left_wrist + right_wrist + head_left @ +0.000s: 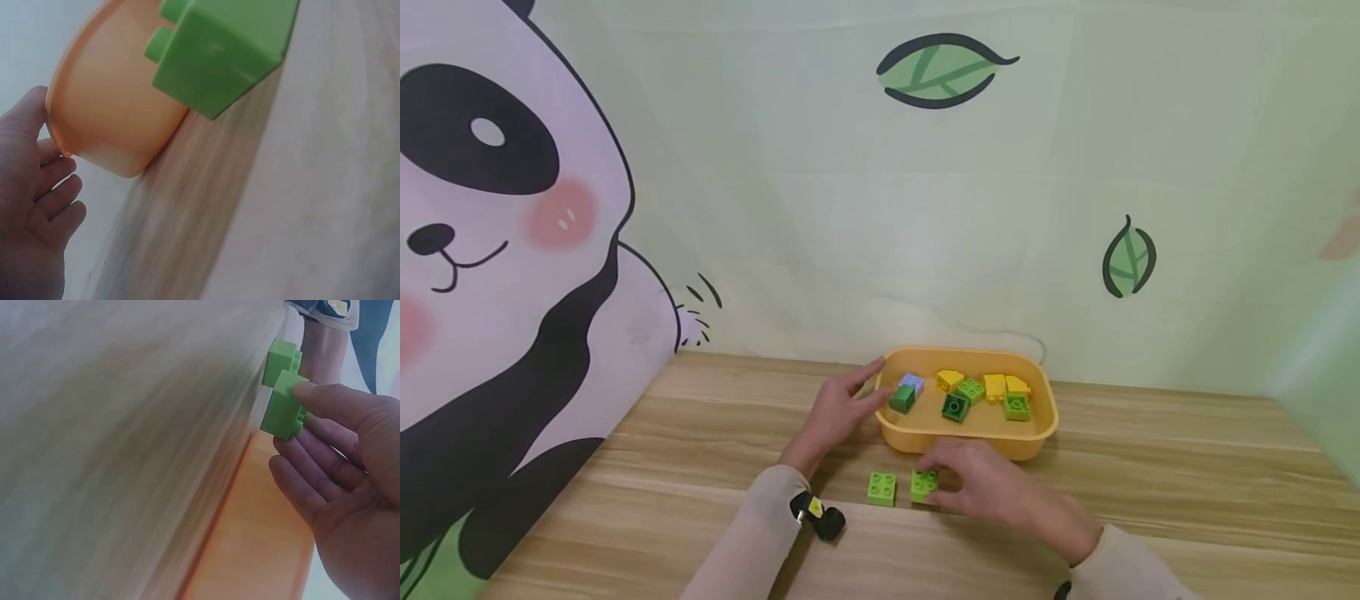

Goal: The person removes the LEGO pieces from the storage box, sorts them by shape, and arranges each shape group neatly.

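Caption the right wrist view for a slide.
Right hand pinches a square green plastic block, a matching block beyond it, near an oblong orange plastic bin.

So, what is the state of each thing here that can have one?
Orange tray: upright, open, containing bricks.
Middle dark green brick: underside up.
Left hand: holding the tray's left end.
Right green brick: studs up, pinched.
Right hand: pinching that brick.
Left green brick: on the table, studs up, untouched.
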`<state>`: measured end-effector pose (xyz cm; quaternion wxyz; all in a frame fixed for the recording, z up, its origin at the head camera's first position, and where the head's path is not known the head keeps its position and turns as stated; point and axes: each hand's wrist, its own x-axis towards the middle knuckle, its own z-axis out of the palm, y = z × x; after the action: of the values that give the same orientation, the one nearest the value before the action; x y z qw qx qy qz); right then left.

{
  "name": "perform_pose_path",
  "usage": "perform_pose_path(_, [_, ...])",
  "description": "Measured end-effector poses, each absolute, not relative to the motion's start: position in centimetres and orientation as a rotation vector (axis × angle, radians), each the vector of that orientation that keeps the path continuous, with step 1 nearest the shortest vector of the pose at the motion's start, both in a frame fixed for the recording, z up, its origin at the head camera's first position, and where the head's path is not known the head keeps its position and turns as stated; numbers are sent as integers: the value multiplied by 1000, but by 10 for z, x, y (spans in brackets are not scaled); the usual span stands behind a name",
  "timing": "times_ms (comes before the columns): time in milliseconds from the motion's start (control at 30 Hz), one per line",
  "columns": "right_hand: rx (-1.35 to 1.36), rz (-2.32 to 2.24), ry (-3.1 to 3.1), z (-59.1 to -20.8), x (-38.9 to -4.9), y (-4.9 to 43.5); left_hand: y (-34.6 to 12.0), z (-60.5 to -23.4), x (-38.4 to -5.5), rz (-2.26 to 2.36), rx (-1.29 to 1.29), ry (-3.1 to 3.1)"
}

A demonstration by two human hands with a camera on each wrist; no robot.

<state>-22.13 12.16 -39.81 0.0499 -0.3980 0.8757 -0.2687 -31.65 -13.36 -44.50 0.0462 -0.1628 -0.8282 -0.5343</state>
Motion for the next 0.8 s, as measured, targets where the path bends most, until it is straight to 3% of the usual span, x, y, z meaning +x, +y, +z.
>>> perform_pose_path(800, [-1164, -794, 2646, -406, -220, 117, -133, -445, -316, -1657, -478, -2522])
